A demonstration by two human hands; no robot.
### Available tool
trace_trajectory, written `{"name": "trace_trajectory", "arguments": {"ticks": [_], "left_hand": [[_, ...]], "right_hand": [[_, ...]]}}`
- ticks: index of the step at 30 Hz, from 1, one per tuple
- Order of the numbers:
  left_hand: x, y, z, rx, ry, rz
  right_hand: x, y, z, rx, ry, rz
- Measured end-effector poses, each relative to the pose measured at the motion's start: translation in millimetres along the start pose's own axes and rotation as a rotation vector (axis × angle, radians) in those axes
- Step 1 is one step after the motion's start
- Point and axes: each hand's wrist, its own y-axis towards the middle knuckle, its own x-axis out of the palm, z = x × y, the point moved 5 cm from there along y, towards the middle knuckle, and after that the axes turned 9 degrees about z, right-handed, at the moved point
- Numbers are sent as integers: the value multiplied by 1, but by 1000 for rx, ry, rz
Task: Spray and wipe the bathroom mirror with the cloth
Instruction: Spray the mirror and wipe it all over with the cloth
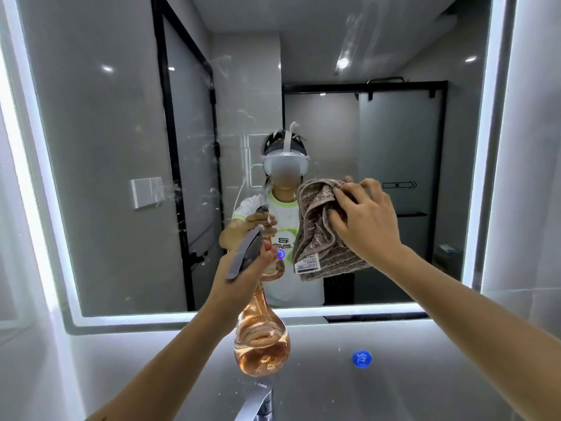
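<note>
A large bathroom mirror (121, 147) with a lit white border fills the view; spray droplets and streaks dot its left and upper parts. My left hand (239, 268) grips a spray bottle (261, 338) of clear amber plastic with a grey trigger head, nozzle pointing at the glass. My right hand (364, 220) presses a bunched brown cloth (318, 232) with a white label against the mirror, right of centre. The reflection shows a person wearing a white headset, with the bottle and the cloth in hand.
A chrome faucet (258, 402) rises at the bottom centre, below the bottle. A round blue sticker (362, 358) sits on the grey wall under the mirror. A small blue lit touch button (280, 254) shows on the glass. Pale tiled walls flank the mirror.
</note>
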Motion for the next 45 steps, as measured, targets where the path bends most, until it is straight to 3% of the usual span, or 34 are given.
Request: {"name": "trace_trajectory", "arguments": {"ticks": [5, 7, 10, 16, 23, 31, 39, 45], "left_hand": [[-2, -3, -4, -28, -5, -16], [-2, -4, -1, -16, 5, -9], [-4, -4, 2, -13, -8, -9], [-9, 1, 0, 13, 13, -25], [-15, 12, -7, 22, 31, 2], [-14, 17, -9, 150, -1, 98], [-6, 24, 6, 142, -1, 172], [-1, 27, 22, 188, 172, 187]], "right_hand": [[17, -13, 2, 75, 15, -290], [24, -17, 4, 89, 26, -314], [32, -19, 1, 62, 0, -247], [35, -22, 3, 13, -126, 101], [40, -26, -2, 99, -95, 158], [52, -34, 1, 277, 71, -158], [53, -31, 0, 295, 71, -225], [47, -31, 2, 309, 87, -247]]}}
